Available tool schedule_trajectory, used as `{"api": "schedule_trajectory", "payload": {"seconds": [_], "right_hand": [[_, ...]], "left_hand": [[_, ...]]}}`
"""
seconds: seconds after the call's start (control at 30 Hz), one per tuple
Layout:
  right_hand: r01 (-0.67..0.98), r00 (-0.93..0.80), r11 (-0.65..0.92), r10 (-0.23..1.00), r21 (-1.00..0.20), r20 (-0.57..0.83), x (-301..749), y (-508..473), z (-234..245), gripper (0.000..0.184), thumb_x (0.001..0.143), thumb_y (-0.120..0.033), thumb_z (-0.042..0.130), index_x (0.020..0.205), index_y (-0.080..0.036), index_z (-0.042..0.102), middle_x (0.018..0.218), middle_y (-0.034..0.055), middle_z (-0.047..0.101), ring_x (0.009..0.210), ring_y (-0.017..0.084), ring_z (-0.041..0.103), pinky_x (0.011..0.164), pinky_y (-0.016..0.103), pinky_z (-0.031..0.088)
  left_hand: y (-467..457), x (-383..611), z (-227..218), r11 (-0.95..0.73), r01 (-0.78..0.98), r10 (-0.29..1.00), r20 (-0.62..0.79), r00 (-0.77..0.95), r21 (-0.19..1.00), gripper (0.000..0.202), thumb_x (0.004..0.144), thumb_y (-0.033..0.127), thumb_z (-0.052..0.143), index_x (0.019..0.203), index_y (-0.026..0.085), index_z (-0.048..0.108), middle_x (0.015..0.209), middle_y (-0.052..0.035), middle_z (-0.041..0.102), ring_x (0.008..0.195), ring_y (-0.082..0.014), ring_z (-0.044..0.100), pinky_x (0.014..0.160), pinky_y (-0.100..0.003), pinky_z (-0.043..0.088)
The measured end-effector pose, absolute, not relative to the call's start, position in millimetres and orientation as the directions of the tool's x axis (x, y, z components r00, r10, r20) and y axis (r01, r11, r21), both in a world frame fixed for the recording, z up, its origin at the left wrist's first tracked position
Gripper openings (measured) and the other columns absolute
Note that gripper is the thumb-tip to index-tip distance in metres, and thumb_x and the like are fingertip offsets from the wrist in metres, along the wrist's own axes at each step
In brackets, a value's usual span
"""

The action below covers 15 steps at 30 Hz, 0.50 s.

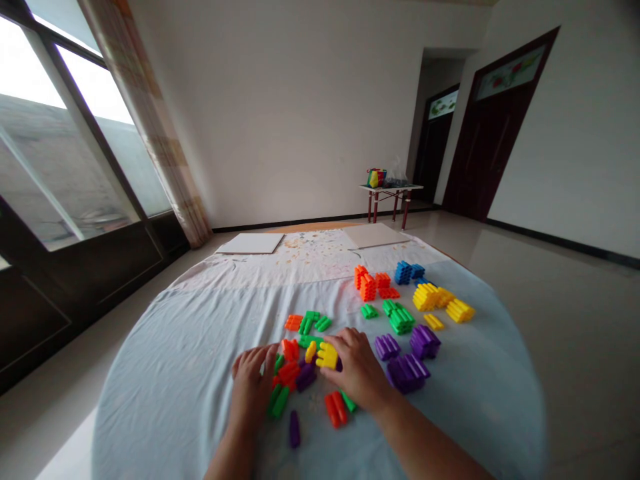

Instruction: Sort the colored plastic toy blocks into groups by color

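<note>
My right hand (359, 368) reaches in from the right, thumb and fingers closed around a yellow plastic building block (327, 356) with finger-like prongs. My left hand (251, 375) rests at the left edge of a mixed pile, its fingers spread and bent beside a green block (279, 363) and orange blocks (289, 373). Between the hands lie a purple block (306, 376) and a small yellow block (311, 351). Closer to me are green blocks (278, 401), a single purple block (295, 429) and an orange block (336, 409). Part of the pile is hidden by my fingers.
Stacks sorted by colour stand to the right: orange (367, 287), blue (403, 272), yellow (425, 297), green (401, 319) and purple (407, 372). A white board (251, 243) and a beige board (376, 235) lie at the far side of the cloth-covered table (175, 347).
</note>
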State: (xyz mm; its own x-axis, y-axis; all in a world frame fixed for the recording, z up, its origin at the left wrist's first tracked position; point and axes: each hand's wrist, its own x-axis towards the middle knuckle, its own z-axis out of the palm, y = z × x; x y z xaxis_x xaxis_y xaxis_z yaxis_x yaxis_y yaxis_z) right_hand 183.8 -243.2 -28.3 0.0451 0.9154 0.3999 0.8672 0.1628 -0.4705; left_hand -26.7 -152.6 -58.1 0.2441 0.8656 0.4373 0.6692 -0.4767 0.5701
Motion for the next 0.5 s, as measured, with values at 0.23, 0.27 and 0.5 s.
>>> {"api": "schedule_trajectory", "payload": {"seconds": [0.23, 0.27, 0.5], "right_hand": [[0.855, 0.098, 0.119, 0.919, -0.505, 0.382, 189.9, -238.2, -35.5, 0.042, 0.07, -0.03, 0.07, 0.11, -0.021, 0.061, 0.097, 0.0063, 0.059, 0.096, 0.024, 0.052, 0.087, 0.036, 0.039], [0.854, 0.107, 0.11, 0.919, -0.508, 0.379, 189.2, -237.4, -36.9, 0.042, 0.07, -0.032, 0.071, 0.109, -0.021, 0.062, 0.096, 0.0063, 0.059, 0.096, 0.024, 0.052, 0.086, 0.036, 0.039], [0.857, 0.107, 0.093, 0.93, -0.507, 0.351, 187.3, -238.1, -35.9, 0.049, 0.067, -0.039, 0.073, 0.111, -0.022, 0.06, 0.101, 0.0061, 0.059, 0.098, 0.024, 0.051, 0.087, 0.035, 0.038]], "left_hand": [[-146.4, -38.8, -63.2, -0.299, 0.672, 0.921, 0.39, 0.016, 0.678, 0.039, 0.08, 0.049, 0.037, 0.082, 0.025, 0.067, 0.09, -0.0036, 0.07, 0.095, -0.0226, 0.059, 0.092, -0.039, 0.038], [-145.1, -39.6, -64.5, -0.282, 0.669, 0.927, 0.375, 0.005, 0.688, 0.039, 0.08, 0.049, 0.037, 0.081, 0.025, 0.067, 0.091, -0.0034, 0.07, 0.096, -0.0228, 0.059, 0.093, -0.038, 0.038], [-131.9, -49.5, -76.6, -0.143, 0.653, 0.965, 0.251, -0.075, 0.744, 0.043, 0.075, 0.056, 0.037, 0.08, 0.028, 0.068, 0.092, -0.0023, 0.07, 0.099, -0.0252, 0.06, 0.095, -0.04, 0.04]]}}
